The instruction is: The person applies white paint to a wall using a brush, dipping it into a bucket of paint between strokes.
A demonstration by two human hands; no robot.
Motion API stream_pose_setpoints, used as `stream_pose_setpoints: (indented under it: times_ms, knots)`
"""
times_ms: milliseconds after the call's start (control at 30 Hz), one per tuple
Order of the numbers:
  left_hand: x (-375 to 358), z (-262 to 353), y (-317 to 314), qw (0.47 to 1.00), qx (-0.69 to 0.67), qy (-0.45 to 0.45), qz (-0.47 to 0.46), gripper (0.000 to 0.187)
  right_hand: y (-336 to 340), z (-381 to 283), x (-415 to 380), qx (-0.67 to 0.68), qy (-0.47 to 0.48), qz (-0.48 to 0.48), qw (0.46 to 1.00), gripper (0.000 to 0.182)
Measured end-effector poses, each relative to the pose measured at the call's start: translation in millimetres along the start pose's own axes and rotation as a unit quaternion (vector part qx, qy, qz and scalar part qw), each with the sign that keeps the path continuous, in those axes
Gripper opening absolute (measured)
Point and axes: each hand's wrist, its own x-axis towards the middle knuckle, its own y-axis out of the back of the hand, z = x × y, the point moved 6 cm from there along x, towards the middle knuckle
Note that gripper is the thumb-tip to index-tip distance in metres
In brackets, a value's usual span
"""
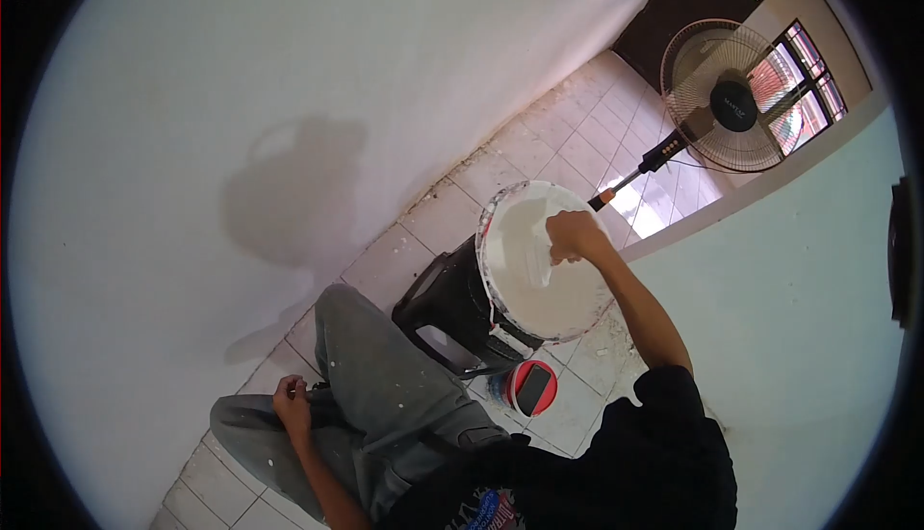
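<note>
A large bucket [484, 275] of creamy white paint [563, 307] stands on a black plastic stool [438, 313] in front of me. My right hand [575, 235] is over its opening, fingers wrapped round a white-coated flat tool [540, 265] that reaches down to the paint. Whether the tool is a brush or a scraper I cannot make out. My left hand [292, 397] rests by my bent left leg, its fingers curled in, with nothing visible in them.
Below the stool is a small tub with a red lid [551, 394], and a dark phone [532, 389] lies on it. A standing fan [734, 104] is beyond the bucket. Pale walls [192, 68] rise on both sides of the tiled floor [568, 150].
</note>
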Motion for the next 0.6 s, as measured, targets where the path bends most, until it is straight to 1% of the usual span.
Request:
stream_pose_setpoints:
  times_ms: [33,133,200,300,400,500,600]
  knots:
    - [1.2,-1.2,0.6,1.000,-0.002,0.005,0.001,0.010,-14.3,-0.9,21.8,-0.012,0.005,0.005,1.000,0.013]
    - [4.9,-6.7,-0.8,1.000,0.003,0.011,0.000,0.010,-25.1,-8.0,38.7,-0.043,0.003,0.016,0.999,0.014]
    - [6.0,-7.0,-1.7,1.000,0.022,0.006,-0.005,0.010,-30.8,-1.3,43.9,-0.042,-0.012,0.015,0.999,0.016]
    - [9.4,-5.5,-6.0,0.999,0.051,-0.014,-0.001,0.010,-31.1,-1.2,36.3,-0.034,-0.010,0.020,0.999,0.017]
    - [9.9,-0.2,-10.4,0.998,0.067,-0.009,0.001,0.010,-36.6,0.0,34.1,0.023,-0.012,0.002,1.000,0.017]
    - [8.9,6.1,-14.0,0.998,0.063,-0.030,-0.006,0.010,-37.1,-13.0,26.8,0.057,-0.002,0.000,0.998,0.018]
    - [5.7,14.8,-15.0,0.995,0.082,-0.062,-0.003,0.010,-48.8,-18.0,40.9,-0.018,0.048,0.101,0.994,0.022]
